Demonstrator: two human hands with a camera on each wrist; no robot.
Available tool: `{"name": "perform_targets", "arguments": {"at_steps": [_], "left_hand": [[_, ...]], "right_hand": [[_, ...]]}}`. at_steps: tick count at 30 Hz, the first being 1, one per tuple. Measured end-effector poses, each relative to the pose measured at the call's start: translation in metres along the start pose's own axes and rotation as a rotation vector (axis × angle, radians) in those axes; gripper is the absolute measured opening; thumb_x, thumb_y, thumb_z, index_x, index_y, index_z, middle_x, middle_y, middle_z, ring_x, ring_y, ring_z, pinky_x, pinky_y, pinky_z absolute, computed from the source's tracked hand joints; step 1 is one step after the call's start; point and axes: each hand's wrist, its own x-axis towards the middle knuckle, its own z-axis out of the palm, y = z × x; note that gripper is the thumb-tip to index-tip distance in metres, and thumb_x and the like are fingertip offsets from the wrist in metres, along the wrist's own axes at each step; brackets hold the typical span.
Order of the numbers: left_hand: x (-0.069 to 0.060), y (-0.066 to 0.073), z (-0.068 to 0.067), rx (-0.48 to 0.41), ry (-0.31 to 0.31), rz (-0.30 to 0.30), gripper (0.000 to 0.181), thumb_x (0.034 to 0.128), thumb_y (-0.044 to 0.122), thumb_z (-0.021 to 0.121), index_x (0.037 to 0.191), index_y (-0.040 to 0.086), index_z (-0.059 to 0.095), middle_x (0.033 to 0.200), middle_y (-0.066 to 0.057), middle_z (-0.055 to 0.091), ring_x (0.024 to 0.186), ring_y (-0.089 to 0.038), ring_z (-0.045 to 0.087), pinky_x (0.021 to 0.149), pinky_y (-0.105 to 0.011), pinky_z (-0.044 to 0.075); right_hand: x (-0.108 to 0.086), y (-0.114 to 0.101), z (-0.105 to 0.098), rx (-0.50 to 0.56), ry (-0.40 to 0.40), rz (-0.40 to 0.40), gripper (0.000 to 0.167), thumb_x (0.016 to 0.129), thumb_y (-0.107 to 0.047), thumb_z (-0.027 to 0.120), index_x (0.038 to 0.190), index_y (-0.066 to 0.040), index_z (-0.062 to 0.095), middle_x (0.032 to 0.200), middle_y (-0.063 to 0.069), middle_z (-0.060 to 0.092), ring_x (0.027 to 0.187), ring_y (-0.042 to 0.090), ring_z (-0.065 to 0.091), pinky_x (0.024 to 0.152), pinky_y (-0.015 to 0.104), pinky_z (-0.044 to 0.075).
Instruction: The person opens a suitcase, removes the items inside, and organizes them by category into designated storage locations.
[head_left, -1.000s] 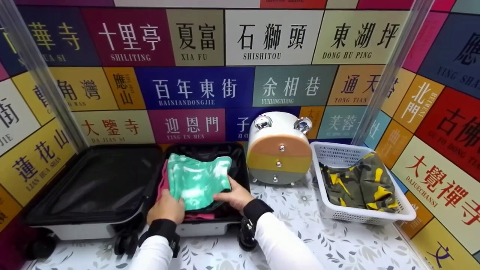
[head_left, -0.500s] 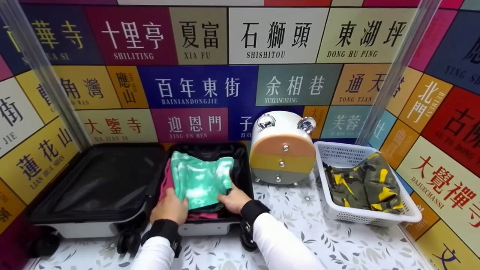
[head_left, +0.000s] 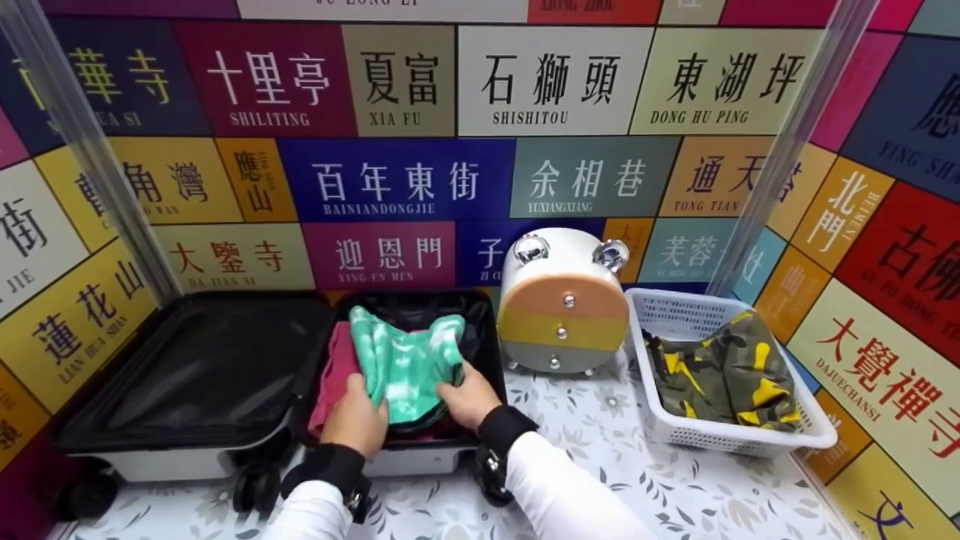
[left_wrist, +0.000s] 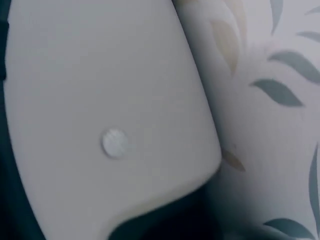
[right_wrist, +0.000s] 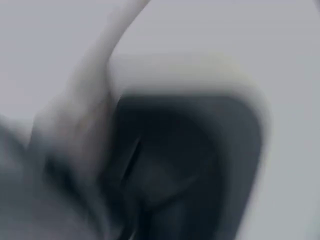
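A green-and-white tie-dye garment [head_left: 405, 375] sags in the middle between my two hands, over the right half of an open suitcase [head_left: 491, 337]. My left hand [head_left: 356, 418] grips its near left edge, thumb on top. At the right edge, my right hand [head_left: 471, 396] pinches the cloth between thumb and fingers. Beneath lies a pink garment [head_left: 334, 375], showing mostly on the left. In the left wrist view the suitcase's pale outer wall [left_wrist: 115, 90] fills most of the picture. The right wrist view is blurred, with a dark rounded recess [right_wrist: 175, 150].
The other suitcase half [head_left: 187, 367], black inside, lies to the left. Right of the case stands a round little drawer cabinet [head_left: 562, 315] with silver knobs. Farther right, a white plastic basket [head_left: 660, 431] holds camouflage clothing [head_left: 724, 371]. A lettered wall rises behind.
My left hand has shifted right, bunching the garment narrower and its sides upward. More of the pink garment shows on the left. My right hand has stayed nearly in place.
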Motion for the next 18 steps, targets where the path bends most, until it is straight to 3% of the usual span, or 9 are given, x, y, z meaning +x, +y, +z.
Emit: {"name": "perform_targets", "arguments": {"at_steps": [4,6,8,10,13,18], "left_hand": [[-0.004,0.011,0.006,-0.089,0.08,0.095,0.03,0.0967,0.009,0.068,0.117,-0.002,0.049,0.086,-0.025,0.071,0.085,-0.046,0.072,0.072,-0.06,0.054],[-0.007,0.017,0.009,-0.138,0.117,0.148,0.03,0.0962,0.006,0.068,0.118,-0.002,0.049,0.087,-0.026,0.072,0.086,-0.045,0.073,0.072,-0.059,0.055],[-0.01,0.021,0.012,-0.174,0.141,0.196,0.03,0.0959,0.003,0.068,0.119,-0.002,0.05,0.088,-0.026,0.072,0.086,-0.045,0.073,0.072,-0.059,0.056],[-0.013,0.024,0.016,-0.191,0.155,0.232,0.03,0.0958,0.002,0.068,0.12,-0.002,0.05,0.088,-0.025,0.072,0.086,-0.044,0.073,0.072,-0.058,0.057],[-0.019,0.025,0.02,-0.193,0.144,0.264,0.03,0.096,0.0,0.067,0.12,-0.001,0.049,0.088,-0.024,0.071,0.085,-0.043,0.073,0.072,-0.056,0.057],[-0.026,0.028,0.023,-0.197,0.119,0.312,0.032,0.0952,-0.001,0.067,0.121,-0.001,0.049,0.095,-0.026,0.072,0.09,-0.046,0.073,0.074,-0.057,0.058]], "right_hand": [[-0.005,-0.012,0.006,0.319,0.076,0.14,0.064,0.092,-0.023,0.079,0.144,0.006,0.054,0.134,0.024,0.068,0.118,0.032,0.069,0.104,0.043,0.057],[-0.006,-0.016,0.009,0.509,0.109,0.216,0.06,0.089,-0.02,0.081,0.137,0.007,0.057,0.125,0.02,0.072,0.106,0.027,0.073,0.096,0.04,0.06],[-0.007,-0.018,0.01,0.629,0.149,0.274,0.052,0.087,-0.015,0.081,0.129,0.009,0.06,0.116,0.015,0.073,0.098,0.022,0.072,0.091,0.036,0.061],[-0.007,-0.019,0.01,0.648,0.175,0.304,0.045,0.085,-0.011,0.08,0.121,0.01,0.063,0.11,0.011,0.072,0.094,0.019,0.07,0.09,0.035,0.061],[-0.009,-0.02,0.01,0.581,0.188,0.318,0.039,0.081,-0.007,0.079,0.113,0.011,0.066,0.109,0.011,0.071,0.095,0.019,0.067,0.091,0.033,0.06],[-0.014,-0.022,0.011,0.503,0.157,0.259,0.046,0.089,-0.008,0.072,0.131,0.007,0.062,0.128,0.019,0.07,0.11,0.024,0.067,0.099,0.038,0.058]]}}
